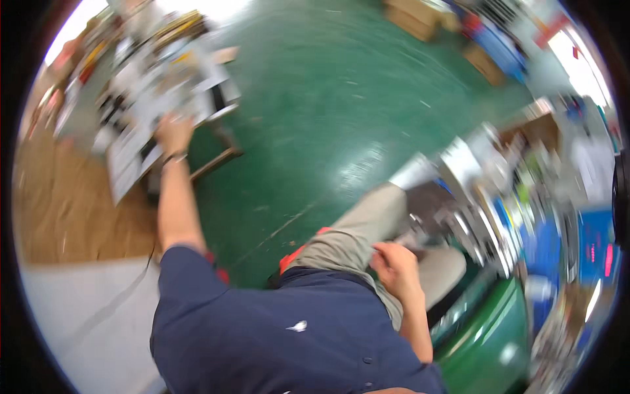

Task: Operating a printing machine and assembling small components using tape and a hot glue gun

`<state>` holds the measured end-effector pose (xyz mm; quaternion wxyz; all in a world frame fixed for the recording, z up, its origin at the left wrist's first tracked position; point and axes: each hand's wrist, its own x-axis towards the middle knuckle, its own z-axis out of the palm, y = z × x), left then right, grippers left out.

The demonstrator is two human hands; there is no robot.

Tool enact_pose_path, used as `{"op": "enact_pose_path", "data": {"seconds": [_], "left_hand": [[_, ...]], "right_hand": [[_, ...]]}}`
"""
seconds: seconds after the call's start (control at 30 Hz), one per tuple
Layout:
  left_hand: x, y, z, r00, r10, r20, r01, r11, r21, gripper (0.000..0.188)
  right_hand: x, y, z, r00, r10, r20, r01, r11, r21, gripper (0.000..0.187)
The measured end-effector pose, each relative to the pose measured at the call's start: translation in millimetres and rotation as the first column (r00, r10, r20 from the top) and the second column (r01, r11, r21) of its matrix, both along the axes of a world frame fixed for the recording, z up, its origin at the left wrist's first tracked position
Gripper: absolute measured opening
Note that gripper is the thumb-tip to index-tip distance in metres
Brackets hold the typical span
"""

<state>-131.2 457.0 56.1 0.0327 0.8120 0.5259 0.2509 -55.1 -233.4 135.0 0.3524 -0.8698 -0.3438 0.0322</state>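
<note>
My left arm stretches out to a cluttered worktop on the left, and my left hand (174, 134) is over its edge among white sheets or panels (128, 161). Motion blurs its fingers, so what it touches or holds does not show. A dark band circles that wrist. Close above my lap is my right hand (397, 268), its fingers loosely curled inward beside my light trousers (341, 240). Nothing can be made out in its grasp, and part of the fingers is hidden.
A brown board surface (72, 203) and a white panel (79, 308) lie at my left. On the right, a shiny green rounded object (492, 335) stands near a crowded bench with metal parts (482, 230) and a blue box (597, 240). Cardboard boxes (413, 16) sit on the far green floor (315, 85).
</note>
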Motion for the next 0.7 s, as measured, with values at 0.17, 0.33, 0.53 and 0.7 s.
{"op": "enact_pose_path", "data": {"seconds": [0.17, 0.33, 0.53, 0.7], "left_hand": [[-14, -31, 46, 0.943, -0.233, 0.238, 0.181, 0.959, 0.220, 0.063], [10, -246, 102, 0.599, -0.535, 0.596, 0.775, 0.573, -0.265, 0.048], [33, -434, 63, 0.327, -0.494, 0.805, 0.742, -0.393, -0.543, 0.055], [63, -480, 71, 0.413, -0.267, 0.871, 0.536, -0.701, -0.470, 0.060]], "right_hand": [[10, 0, -8, 0.986, 0.120, 0.115, -0.128, 0.990, 0.064, 0.034], [4, 1, 4, 0.997, -0.060, 0.056, 0.045, 0.971, 0.235, 0.049], [14, -15, 27, 0.979, -0.034, 0.202, 0.031, 0.999, 0.019, 0.063], [8, -74, 23, 0.962, -0.092, 0.257, 0.125, 0.986, -0.114, 0.064]]}}
